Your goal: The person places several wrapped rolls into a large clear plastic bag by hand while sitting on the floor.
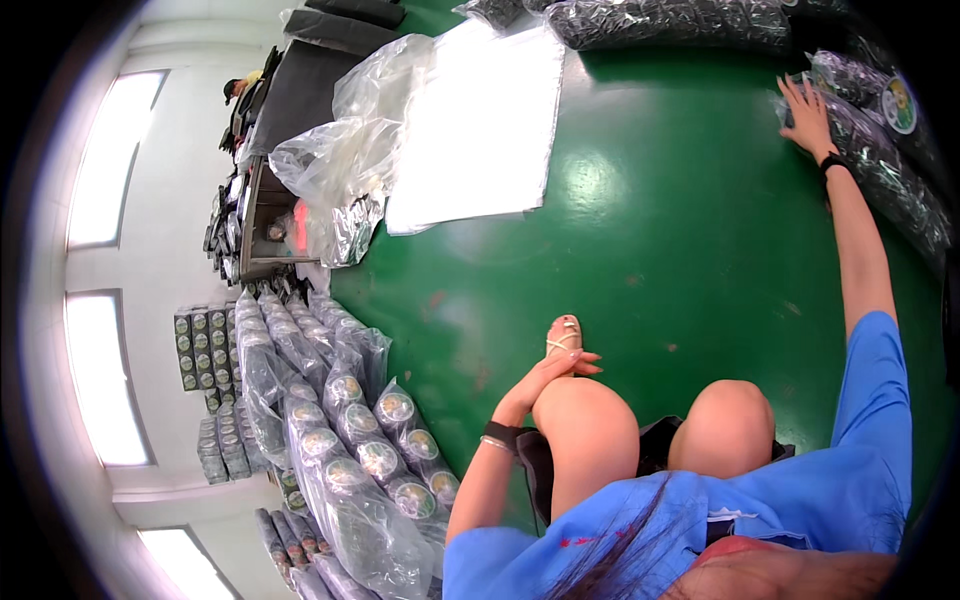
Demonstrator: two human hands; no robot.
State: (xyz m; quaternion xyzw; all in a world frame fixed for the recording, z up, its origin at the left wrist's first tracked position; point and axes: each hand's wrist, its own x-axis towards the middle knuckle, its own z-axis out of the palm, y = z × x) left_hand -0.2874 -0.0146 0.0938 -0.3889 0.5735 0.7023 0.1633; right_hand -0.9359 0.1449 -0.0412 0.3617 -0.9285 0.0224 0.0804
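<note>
My right hand (pixel 808 118) is stretched far out to the upper right. Its spread fingers lie on the end of a long dark bundle in clear plastic wrap (pixel 875 160) and do not close round it. Beside that bundle is another wrapped one with a round printed label (pixel 898 106). My left hand (pixel 562 368) rests by my bent left knee (pixel 590 420), fingers loosely extended and holding nothing. A dark band sits on each wrist.
More wrapped dark bundles (pixel 670 22) line the far edge of the green floor (pixel 620 270). White sheets (pixel 480 130) lie beside crumpled clear plastic (pixel 345 140). Bagged stacks with round labels (pixel 350 430) stand at left, below a dark table (pixel 295 95). Another person (pixel 240 88) is far off.
</note>
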